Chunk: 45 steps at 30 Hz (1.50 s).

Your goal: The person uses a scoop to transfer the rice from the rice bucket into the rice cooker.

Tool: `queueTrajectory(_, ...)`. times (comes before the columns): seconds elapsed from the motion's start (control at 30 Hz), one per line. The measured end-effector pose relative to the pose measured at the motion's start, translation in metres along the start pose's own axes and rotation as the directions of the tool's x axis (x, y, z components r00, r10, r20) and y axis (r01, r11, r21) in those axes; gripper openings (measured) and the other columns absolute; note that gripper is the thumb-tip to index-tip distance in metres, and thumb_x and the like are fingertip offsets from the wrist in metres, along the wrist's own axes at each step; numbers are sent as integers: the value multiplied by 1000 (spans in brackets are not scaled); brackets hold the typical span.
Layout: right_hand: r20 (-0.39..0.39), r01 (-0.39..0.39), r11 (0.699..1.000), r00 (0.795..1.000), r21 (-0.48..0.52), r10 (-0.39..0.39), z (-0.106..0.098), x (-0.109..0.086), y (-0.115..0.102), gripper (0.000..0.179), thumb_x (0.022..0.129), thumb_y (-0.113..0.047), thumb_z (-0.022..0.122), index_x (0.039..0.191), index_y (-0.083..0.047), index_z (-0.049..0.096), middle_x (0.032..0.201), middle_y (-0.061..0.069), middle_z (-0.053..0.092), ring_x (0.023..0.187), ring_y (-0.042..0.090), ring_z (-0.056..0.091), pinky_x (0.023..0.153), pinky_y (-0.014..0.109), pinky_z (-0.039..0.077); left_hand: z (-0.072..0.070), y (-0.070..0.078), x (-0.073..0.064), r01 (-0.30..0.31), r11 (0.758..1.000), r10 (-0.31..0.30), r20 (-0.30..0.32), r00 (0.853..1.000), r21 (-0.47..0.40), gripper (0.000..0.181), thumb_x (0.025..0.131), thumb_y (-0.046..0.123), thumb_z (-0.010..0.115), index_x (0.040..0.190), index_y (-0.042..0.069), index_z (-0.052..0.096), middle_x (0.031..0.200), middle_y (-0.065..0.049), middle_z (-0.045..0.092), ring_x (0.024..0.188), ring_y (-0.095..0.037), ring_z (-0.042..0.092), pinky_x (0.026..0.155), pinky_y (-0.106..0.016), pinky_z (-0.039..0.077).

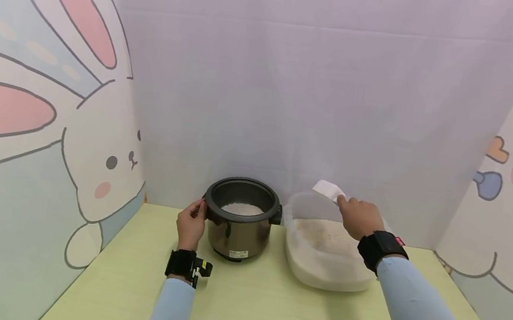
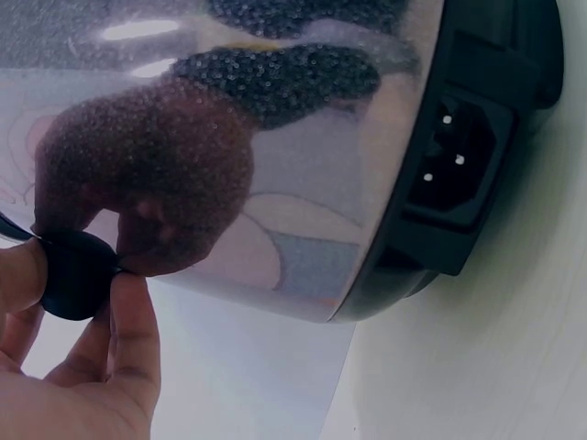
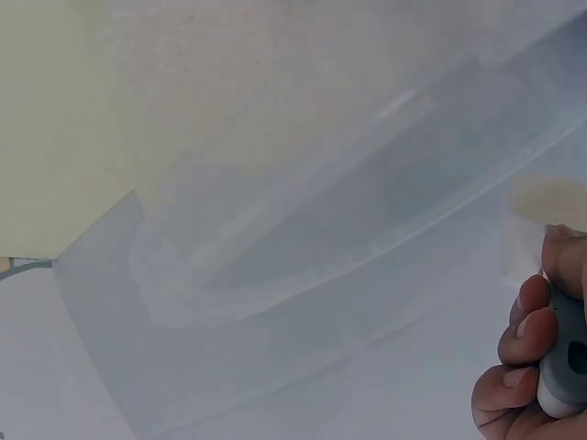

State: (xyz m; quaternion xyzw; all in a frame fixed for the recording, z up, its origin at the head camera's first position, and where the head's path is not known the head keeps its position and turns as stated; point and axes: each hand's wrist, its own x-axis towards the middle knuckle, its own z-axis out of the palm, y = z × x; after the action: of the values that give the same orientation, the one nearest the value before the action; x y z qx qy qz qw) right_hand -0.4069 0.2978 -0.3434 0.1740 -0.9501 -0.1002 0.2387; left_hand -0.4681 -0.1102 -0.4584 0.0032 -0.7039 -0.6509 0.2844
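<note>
White scoop (image 1: pixel 328 190) held up at the rice tub (image 1: pixel 293 244)
My right hand (image 1: pixel 361 218) grips its grey handle (image 3: pixel 561 353); my left hand (image 1: pixel 191 225) pinches the black side handle (image 2: pixel 78 275) of the cooker (image 1: pixel 240 235), beside the tub.

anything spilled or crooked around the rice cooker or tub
Nothing stands out. The rice cooker stands upright, its side handle pinched by the left hand; the right hand holds a scoop near the upright tub. No spill shows on the table.
</note>
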Motion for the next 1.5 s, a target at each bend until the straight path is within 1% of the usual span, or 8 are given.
queueTrajectory(0.2,69,-37,999,997,-8,38,6,-11,6,5,94,2,68,95,2,62,69,13,59,57,32,57,51,47,54,-1,-1,-1,11,1000,-11,-1,1000,-4,23,102,9,65,121,-1,74,108,-22,73,89,-24,72,71,-14,57)
queueTrajectory(0.4,125,-36,999,991,-38,41,15,-21,9,8,93,4,68,87,-1,65,69,11,59,59,32,59,53,48,55,-2,1,-2,42,999,-42,0,999,-9,23,102,10,65,122,1,74,109,-21,73,92,-28,72,72,-15,58)
queueTrajectory(0.57,170,-43,997,984,-67,54,21,-29,14,16,89,7,72,79,-3,63,67,8,56,58,29,57,54,45,55,0,2,-1,27,1000,-26,10,1000,-14,24,102,10,65,122,1,74,108,-21,73,93,-30,71,72,-13,57)
queueTrajectory(0.73,216,-75,996,973,-52,85,25,-39,18,25,87,9,73,72,-6,60,64,6,55,56,27,55,51,44,53,0,1,-1,8,1000,-8,10,1000,-4,24,102,10,65,122,1,75,107,-21,73,88,-24,71,70,-13,56)
queueTrajectory(0.83,228,-90,995,969,-45,98,27,-41,17,27,87,9,72,70,-7,60,63,6,56,55,26,55,50,45,53,1,0,-1,15,1000,-15,11,1000,-6,24,102,11,66,122,2,75,107,-20,73,87,-23,71,69,-13,56)
queueTrajectory(1.0,258,-99,994,960,-53,109,33,-41,20,27,86,9,73,69,-8,62,63,6,57,55,26,55,50,45,54,1,-1,-2,18,1000,-18,20,1000,-7,24,102,12,65,122,2,74,109,-20,73,90,-28,71,70,-13,56)
queueTrajectory(1.2,282,-81,996,955,-42,90,30,-43,23,24,84,10,74,71,-7,63,63,6,56,55,26,55,50,44,55,2,2,-3,24,1000,-24,22,999,-5,24,102,12,65,122,2,74,110,-20,73,93,-31,72,72,-14,57)
queueTrajectory(1.5,312,-71,997,948,20,61,29,-44,30,21,89,9,69,75,-6,64,66,7,59,57,26,57,51,45,55,3,6,-3,37,999,-36,24,999,-10,24,103,12,65,123,2,74,111,-20,73,93,-30,72,75,-18,60)
